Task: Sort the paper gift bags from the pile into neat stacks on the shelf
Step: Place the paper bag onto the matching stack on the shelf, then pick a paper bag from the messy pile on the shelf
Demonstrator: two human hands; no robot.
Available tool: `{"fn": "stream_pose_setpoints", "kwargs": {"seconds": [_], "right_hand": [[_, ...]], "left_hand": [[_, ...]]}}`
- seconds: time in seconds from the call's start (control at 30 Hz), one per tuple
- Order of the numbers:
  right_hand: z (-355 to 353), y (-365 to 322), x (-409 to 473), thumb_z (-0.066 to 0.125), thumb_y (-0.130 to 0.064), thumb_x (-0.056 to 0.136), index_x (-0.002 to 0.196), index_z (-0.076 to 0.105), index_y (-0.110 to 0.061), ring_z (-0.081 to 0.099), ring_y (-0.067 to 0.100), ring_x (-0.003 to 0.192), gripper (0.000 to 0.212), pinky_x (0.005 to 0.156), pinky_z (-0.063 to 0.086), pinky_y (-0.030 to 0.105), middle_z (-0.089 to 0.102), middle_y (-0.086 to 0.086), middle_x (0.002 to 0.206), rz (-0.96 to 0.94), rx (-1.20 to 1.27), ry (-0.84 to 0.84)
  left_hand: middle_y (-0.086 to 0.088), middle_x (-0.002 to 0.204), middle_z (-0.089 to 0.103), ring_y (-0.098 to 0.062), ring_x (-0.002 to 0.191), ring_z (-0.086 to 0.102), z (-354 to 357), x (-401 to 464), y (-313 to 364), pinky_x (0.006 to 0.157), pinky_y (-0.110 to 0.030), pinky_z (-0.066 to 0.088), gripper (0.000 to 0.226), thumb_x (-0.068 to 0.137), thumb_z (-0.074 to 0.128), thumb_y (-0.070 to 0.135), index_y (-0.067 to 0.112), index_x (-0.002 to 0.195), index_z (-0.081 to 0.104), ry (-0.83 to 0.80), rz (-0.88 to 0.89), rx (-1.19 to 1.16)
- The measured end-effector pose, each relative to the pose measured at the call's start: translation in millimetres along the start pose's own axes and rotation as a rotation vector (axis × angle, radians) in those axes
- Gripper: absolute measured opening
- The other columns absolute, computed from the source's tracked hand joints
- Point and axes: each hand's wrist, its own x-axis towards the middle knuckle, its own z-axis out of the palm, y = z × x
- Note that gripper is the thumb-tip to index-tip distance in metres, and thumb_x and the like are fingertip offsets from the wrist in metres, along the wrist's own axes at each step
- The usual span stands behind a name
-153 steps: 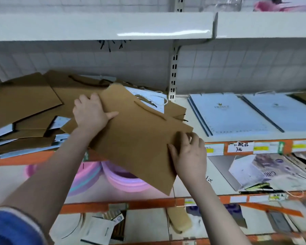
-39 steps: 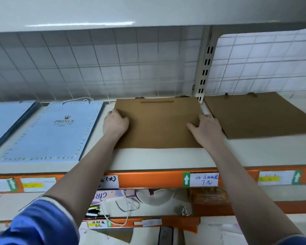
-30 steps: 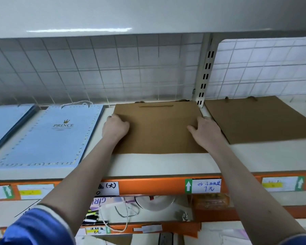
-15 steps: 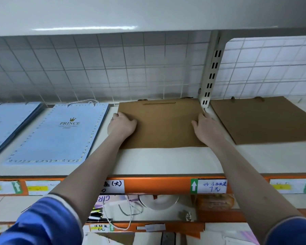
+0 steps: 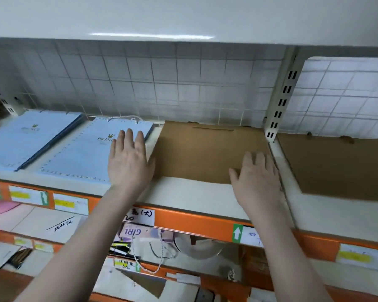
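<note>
The brown bag [image 5: 207,152] lies flat on the shelf [image 5: 192,197], its handle end at 12 o'clock against the back grid [image 5: 140,83], its near edge set back from the orange rail [image 5: 183,221]. Both hands hover open, fingers straight and holding nothing. The left hand [image 5: 129,162] sits at the bag's 9 o'clock, over the gap beside the blue bag [image 5: 81,153]. The right hand [image 5: 256,173] covers the corner at 4 o'clock (whether it touches there, I cannot tell).

The likely risk is drag. A palm pulled toward 6 o'clock while touching the paper would probably skew the bag or slide it toward the rail. The left hand could likewise nudge the blue bag. A second brown bag [image 5: 336,168] lies at 3 o'clock past the upright [image 5: 279,101], so a bag pushed that way might catch there.
</note>
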Motion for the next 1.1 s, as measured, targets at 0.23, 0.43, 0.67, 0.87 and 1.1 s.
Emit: {"fn": "stream_pose_setpoints", "kwargs": {"seconds": [0.23,0.43,0.67,0.87,1.1], "right_hand": [[10.6,-94.8,-40.2,0.037,-0.042,0.098,0.146,0.026,-0.011,0.019,0.029,0.142,0.059,0.115,0.016,0.039,0.028,0.014,0.150,-0.219,0.110,-0.028],[21.5,-199.6,-74.2,0.038,-0.042,0.098,0.147,0.024,-0.012,0.018,0.028,0.142,0.060,0.115,0.014,0.038,0.027,0.013,0.151,-0.347,0.158,-0.041],[45.2,-374.2,-138.9,0.049,-0.039,0.093,0.136,0.044,-0.011,0.037,0.034,0.130,0.052,0.106,0.029,0.042,0.047,0.016,0.133,-0.408,0.208,0.013],[55.3,-500.8,-167.9,0.053,-0.034,0.089,0.130,0.051,-0.011,0.043,0.033,0.122,0.046,0.101,0.034,0.042,0.054,0.015,0.124,-0.474,0.228,0.004],[70.3,-605.0,-152.8,0.055,-0.036,0.090,0.129,0.053,-0.012,0.047,0.031,0.116,0.046,0.093,0.037,0.040,0.055,0.013,0.118,-0.489,0.233,0.054]], "left_hand": [[-0.016,0.156,0.015,-0.029,0.145,0.008,-27.8,-46.8,-88.3,0.117,-0.038,0.006,0.069,0.092,0.051,0.039,0.010,0.148,0.021,-0.025,-0.157,0.045],[-0.027,0.143,0.038,-0.042,0.135,0.030,-47.9,-80.0,-196.9,0.111,-0.048,0.025,0.065,0.081,0.069,0.025,-0.002,0.135,0.045,0.063,-0.254,0.002],[-0.030,0.128,0.052,-0.046,0.120,0.049,-74.2,-110.6,-376.8,0.095,-0.051,0.043,0.062,0.071,0.078,0.023,-0.005,0.123,0.056,0.038,-0.301,0.032],[-0.028,0.120,0.057,-0.044,0.110,0.055,-101.8,-115.5,-495.1,0.090,-0.049,0.046,0.058,0.071,0.077,0.025,-0.002,0.119,0.059,-0.024,-0.342,0.043],[-0.012,0.138,0.044,-0.030,0.129,0.038,-98.9,-74.1,-599.5,0.104,-0.036,0.032,0.061,0.088,0.054,0.042,0.012,0.139,0.039,-0.019,-0.357,0.104]]}}
